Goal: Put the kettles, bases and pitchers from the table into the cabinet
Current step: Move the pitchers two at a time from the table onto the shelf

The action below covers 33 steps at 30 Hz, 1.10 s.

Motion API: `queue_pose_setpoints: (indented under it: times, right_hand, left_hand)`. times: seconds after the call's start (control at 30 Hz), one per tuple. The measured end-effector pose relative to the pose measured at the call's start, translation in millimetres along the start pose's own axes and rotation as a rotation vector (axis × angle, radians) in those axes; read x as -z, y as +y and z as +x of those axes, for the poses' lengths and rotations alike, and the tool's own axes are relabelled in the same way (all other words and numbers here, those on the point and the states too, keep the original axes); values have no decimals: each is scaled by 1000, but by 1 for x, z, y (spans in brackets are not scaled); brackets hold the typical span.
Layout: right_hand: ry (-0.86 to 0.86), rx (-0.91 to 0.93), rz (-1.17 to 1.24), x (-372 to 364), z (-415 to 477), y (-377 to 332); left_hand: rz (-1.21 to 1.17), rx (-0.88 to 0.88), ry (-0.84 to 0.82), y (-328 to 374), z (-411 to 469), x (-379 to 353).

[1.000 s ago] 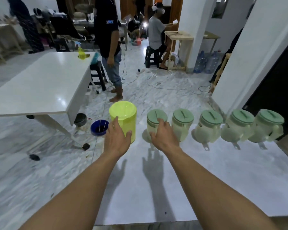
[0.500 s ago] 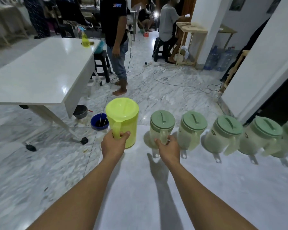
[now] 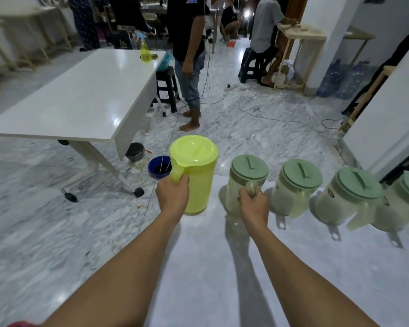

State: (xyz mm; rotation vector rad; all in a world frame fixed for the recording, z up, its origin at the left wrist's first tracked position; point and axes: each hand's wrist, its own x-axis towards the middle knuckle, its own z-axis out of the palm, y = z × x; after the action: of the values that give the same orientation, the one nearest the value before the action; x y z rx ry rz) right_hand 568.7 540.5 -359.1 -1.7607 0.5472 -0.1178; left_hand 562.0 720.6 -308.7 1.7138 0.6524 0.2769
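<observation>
In the head view, the yellow pitcher (image 3: 194, 173) is seen upright at the far left corner of the counter (image 3: 210, 267), its handle gripped by the left hand (image 3: 172, 195). Just right of it, the first green pitcher (image 3: 246, 182) is gripped at its handle by the right hand (image 3: 254, 206). Right of the yellow pitcher, more green pitchers (image 3: 295, 185) crowd the row; clear room appears to lie above and toward the person.

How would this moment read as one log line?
left hand: gripping yellow pitcher handle | right hand: gripping green-lidded pitcher handle | both on white table

Left hand (image 3: 172, 197) gripping yellow pitcher (image 3: 196, 173) handle, right hand (image 3: 254, 205) gripping green-lidded pitcher (image 3: 244, 182) handle, white table (image 3: 210, 267)
</observation>
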Motion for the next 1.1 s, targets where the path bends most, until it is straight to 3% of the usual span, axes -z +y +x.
queue_pose_setpoints:
  times: [0.47,0.83,1.1]
  right_hand:
    - [62,141,2,19,-46,-96]
    - [291,252,75,68,-140,-190]
    - [509,313,49,152,-218,-228]
  left_hand:
    - [-33,-178,6,78,-13,54]
    - [-82,-370,-158,169,-54,116]
    - [-78,-533,-286,227,-118,121]
